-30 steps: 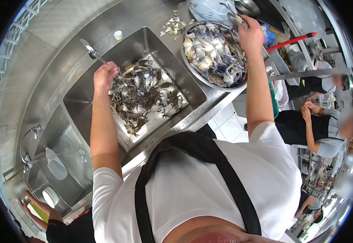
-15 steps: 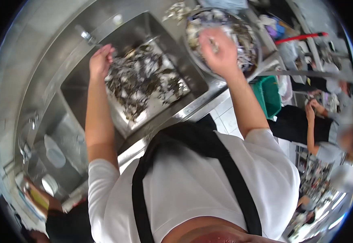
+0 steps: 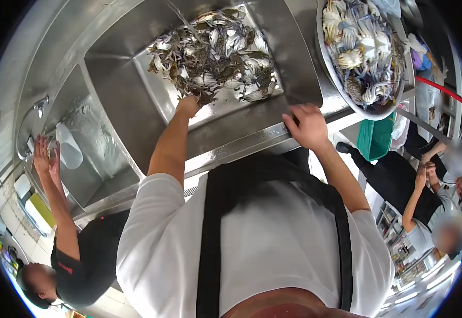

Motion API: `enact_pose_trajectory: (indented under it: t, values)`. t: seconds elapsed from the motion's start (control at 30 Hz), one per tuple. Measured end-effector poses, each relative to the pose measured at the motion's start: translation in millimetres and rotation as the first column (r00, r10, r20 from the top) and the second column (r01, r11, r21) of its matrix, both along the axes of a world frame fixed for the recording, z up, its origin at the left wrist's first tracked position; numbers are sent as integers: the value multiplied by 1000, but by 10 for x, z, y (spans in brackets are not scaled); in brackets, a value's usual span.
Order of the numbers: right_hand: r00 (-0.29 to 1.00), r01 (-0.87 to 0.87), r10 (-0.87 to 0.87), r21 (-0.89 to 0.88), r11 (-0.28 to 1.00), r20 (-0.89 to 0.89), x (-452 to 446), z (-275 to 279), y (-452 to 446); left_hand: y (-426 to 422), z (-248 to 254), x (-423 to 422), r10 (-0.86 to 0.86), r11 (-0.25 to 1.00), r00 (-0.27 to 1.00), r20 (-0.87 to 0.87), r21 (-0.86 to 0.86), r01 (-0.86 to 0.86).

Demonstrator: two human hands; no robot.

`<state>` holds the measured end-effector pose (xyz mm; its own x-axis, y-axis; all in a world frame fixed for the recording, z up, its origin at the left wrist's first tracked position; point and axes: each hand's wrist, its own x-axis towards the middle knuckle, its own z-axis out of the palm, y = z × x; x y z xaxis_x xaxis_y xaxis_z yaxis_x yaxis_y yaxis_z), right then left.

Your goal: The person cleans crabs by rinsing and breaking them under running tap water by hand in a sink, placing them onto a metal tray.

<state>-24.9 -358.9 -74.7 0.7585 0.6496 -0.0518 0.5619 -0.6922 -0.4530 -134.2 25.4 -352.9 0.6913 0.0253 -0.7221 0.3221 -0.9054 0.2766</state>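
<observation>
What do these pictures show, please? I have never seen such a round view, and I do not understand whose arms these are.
There is no machine here. One camera, worn on a person's head, takes every picture, looking forward and down, so the arms reaching upward from the white shirt are the wearer's own.

Many crabs lie in the sink, and more fill the bowl to its right. The left hand is at the lower edge of the sink's pile; whether it grips a crab is hidden. The right hand is at the sink's front edge, with nothing seen in it.
</observation>
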Motion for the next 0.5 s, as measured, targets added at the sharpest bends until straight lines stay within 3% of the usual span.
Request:
enact_pose_trajectory:
  t: [0.07, 0.17, 0.33, 0.43, 0.5]
  values:
    - [998, 48, -51, 66, 997, 46, -30, -5, 25, -146, -251, -155, -205, 974, 959, 194, 140, 180]
    - [981, 93, -115, 144, 985, 153, -56, -83, -16, -392, -242, -56, -371, 919, 899, 231, 228, 321]
    - [983, 86, -113, 175, 981, 147, -33, -88, -48, -568, -414, 46, -359, 919, 928, 98, 211, 334]
    - [980, 80, -116, 212, 974, 164, -46, -82, -64, -671, -48, 125, -230, 961, 964, 136, 185, 203]
    - [979, 81, -117, 214, 973, 164, -68, -83, -67, -695, 181, 202, 136, 978, 988, 79, -172, -120]
